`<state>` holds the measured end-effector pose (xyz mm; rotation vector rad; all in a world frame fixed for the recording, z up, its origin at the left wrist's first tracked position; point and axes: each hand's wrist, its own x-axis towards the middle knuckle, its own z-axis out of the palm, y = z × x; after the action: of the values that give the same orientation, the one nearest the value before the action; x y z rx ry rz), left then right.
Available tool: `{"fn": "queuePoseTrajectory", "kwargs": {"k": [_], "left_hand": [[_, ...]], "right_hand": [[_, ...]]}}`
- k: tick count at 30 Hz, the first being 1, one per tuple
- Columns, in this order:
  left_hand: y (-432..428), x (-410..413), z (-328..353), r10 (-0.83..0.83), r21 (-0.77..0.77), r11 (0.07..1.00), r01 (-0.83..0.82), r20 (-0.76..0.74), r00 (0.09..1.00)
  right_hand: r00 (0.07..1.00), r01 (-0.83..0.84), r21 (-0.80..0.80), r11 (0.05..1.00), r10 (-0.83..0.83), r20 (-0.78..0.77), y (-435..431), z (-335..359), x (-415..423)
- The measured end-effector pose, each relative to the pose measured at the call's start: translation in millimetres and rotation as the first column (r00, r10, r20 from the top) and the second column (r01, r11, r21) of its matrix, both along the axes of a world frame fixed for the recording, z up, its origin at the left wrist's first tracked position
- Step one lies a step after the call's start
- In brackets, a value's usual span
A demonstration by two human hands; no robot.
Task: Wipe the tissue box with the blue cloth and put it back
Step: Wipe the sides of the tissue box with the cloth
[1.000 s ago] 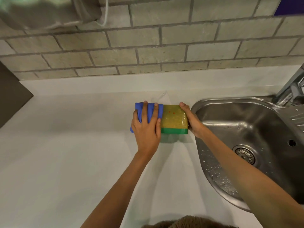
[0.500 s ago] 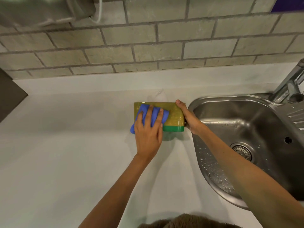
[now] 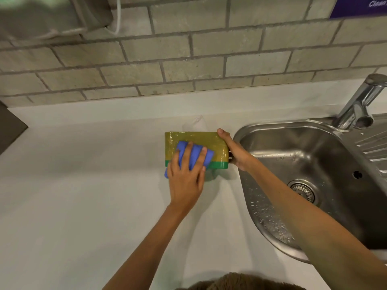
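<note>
The tissue box (image 3: pixel 211 141), olive yellow with a green band along its near edge, sits on the white counter (image 3: pixel 83 195) just left of the sink. A white tissue (image 3: pixel 195 124) pokes out behind it. My left hand (image 3: pixel 186 176) presses the folded blue cloth (image 3: pixel 195 154) flat against the box's near face, fingers spread over the cloth. My right hand (image 3: pixel 232 150) grips the right end of the box, thumb on its top edge.
A wet steel sink (image 3: pixel 303 164) with a drain lies right of the box, its tap (image 3: pixel 360 103) at the back right. A brick wall (image 3: pixel 188 59) rises behind the counter. A dark object (image 3: pixel 10 130) sits at the left edge.
My left hand slid the blue cloth from the box's left end rightward onto its near face. The right hand kept its hold on the box's right end.
</note>
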<state>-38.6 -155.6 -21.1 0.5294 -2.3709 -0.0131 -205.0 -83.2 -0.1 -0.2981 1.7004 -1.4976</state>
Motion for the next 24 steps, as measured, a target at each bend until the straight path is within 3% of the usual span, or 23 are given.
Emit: {"fn": "queuePoseTrajectory", "kwargs": {"k": [6, 11, 14, 19, 21, 24], "left_hand": [[-17.4, -26.4, 28.3, 0.207, 0.283, 0.945, -0.166, -0.122, 0.971], [3.5, -25.1, 19.1, -0.002, 0.125, 0.992, 0.009, -0.055, 0.998], [-9.8, -2.4, 4.8, 0.004, 0.072, 0.997, 0.0, -0.064, 0.998], [-36.0, -17.9, 23.0, 0.236, 0.39, 0.907, -0.16, -0.155, 0.959], [-28.6, -32.1, 31.0, 0.233, 0.36, 0.918, -0.165, -0.155, 0.96], [-11.0, -35.1, 30.0, 0.066, 0.188, 0.981, -0.045, -0.105, 0.992]], "right_hand": [[1.0, -0.027, 0.014, 1.0, 0.027, 0.013, -4.9, 3.5, 5.5], [0.999, -0.038, 0.017, 0.999, 0.038, -0.002, -2.9, 5.4, 3.3], [0.999, -0.032, 0.021, 0.999, 0.032, 0.014, -1.1, 6.6, 2.2], [0.999, -0.024, 0.022, 0.999, 0.024, 0.031, -2.1, 8.7, 3.4], [0.999, -0.01, 0.021, 1.0, 0.009, 0.03, -2.3, 9.7, 5.3], [0.999, -0.028, 0.013, 1.0, 0.027, 0.032, -0.8, 9.1, 4.2]]}}
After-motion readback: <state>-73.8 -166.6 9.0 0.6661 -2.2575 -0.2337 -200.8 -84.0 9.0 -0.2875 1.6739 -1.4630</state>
